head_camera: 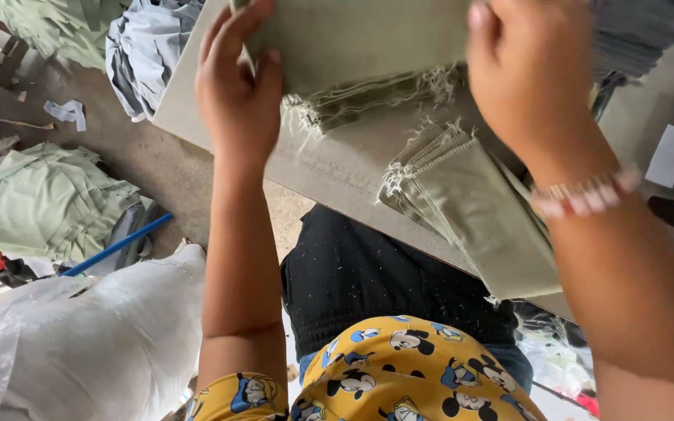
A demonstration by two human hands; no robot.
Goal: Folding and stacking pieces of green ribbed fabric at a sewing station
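A bench (pixel 337 168) runs slantwise in front of the person, its near edge over their lap. On it, toward the near edge, lies a stack of cut cloth pieces (pixel 470 210). Farther in, both hands grip a second stack (pixel 352 54) lifted off the bench top: the left hand (pixel 239 93) at its left edge, the right hand (pixel 528 74) at its right. A heap of garments (pixel 150 47) hangs off the bench's far left corner. On the floor to the left lies a folded pile of cloth (pixel 40 203), and nearer, beside the person's left arm, a stuffed sack (pixel 111 343).
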